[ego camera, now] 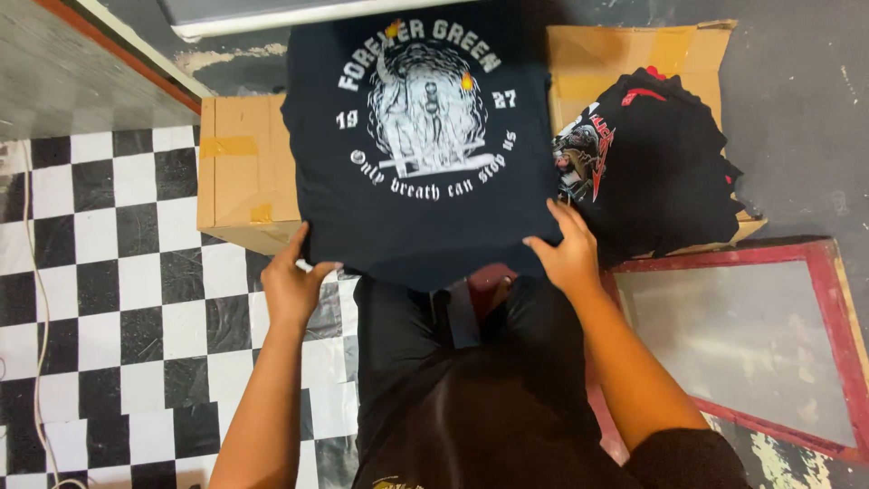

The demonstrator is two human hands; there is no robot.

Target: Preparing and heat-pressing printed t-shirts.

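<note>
While I am pinching the near hem of the black printed T-shirt (pixel 421 136) — left hand (pixel 291 282) at seven o'clock, right hand (pixel 566 254) at five, both clamped — it is lying flat across the cardboard box (pixel 240 167); smoothing step, I judge, calling next for an even pull.

Even, soft indoor light; mild sheen on checkered floor (pixel 118 272); dark fabrics lose detail; picture sharp, slight edge stretch.
</note>
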